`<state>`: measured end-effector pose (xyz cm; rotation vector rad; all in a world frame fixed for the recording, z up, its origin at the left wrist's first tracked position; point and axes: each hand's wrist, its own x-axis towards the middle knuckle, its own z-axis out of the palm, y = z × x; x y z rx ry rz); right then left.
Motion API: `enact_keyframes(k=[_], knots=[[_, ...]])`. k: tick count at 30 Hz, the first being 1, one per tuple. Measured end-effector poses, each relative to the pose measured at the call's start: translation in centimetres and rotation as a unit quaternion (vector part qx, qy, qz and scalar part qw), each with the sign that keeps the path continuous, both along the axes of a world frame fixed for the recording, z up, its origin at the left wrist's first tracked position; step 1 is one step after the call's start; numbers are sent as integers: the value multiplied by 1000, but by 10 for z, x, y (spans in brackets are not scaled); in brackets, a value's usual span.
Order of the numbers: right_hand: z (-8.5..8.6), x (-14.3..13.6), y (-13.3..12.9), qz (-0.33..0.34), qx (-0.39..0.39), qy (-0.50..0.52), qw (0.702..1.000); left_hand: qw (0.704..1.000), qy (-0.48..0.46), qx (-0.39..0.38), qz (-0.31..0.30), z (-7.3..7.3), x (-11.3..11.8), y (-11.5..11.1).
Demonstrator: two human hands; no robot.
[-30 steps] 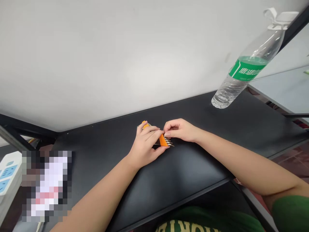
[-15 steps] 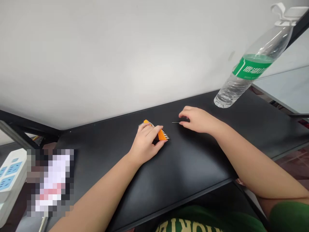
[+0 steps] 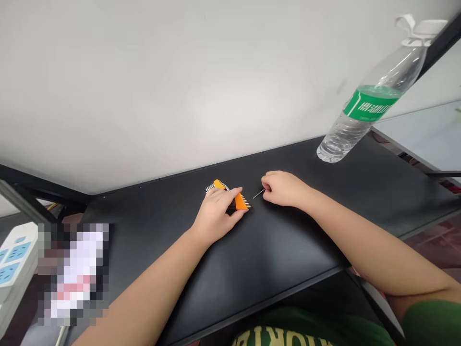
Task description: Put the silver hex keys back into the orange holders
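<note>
My left hand (image 3: 216,211) is closed over an orange holder (image 3: 241,202) on the black tabletop, with the thumb at its near end and the fingers across its top. Several slim metal rods (image 3: 210,187) stick out of the holder's far left side, and shiny rod ends (image 3: 247,202) line its right side. The palm and fingers hide the holder's middle. To the right, my right hand (image 3: 283,188) pinches a thin metal rod (image 3: 258,194). Its free tip points down and left toward the holder, a short gap away. The rod's other end is hidden in the fingers.
A large clear water bottle (image 3: 355,120) with a green label stands at the back right by the white wall (image 3: 180,86). On the left are a blurred-out flat object (image 3: 77,269) and a white power strip (image 3: 16,269). The black table (image 3: 230,283) ends close to my body.
My right hand has moved slightly left and down, and its fingers have curled in more. The rod has turned from level to slanting down-left, nearer the holder. My left hand has barely moved.
</note>
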<state>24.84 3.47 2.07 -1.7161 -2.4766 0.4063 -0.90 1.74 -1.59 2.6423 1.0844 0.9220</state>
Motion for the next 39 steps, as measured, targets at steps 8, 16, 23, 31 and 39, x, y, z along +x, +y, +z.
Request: enact_keyframes(k=[8,16,23,31,39], knots=[[1,-4,-6,19,127,204,971,1000,-3,-24,18,1,1,0],[1,-17,-18,73,230,131,961,1000,-10,4,22,-3,0,0],[1,-19,-19,71,260,58,961,1000,-11,4,13,-3,1,0],[2,-19,-19,60,268,37,961,1000,-9,-4,21,-4,0,0],[1,-19,-18,78,293,19,953,1000,-4,-13,17,-3,0,0]])
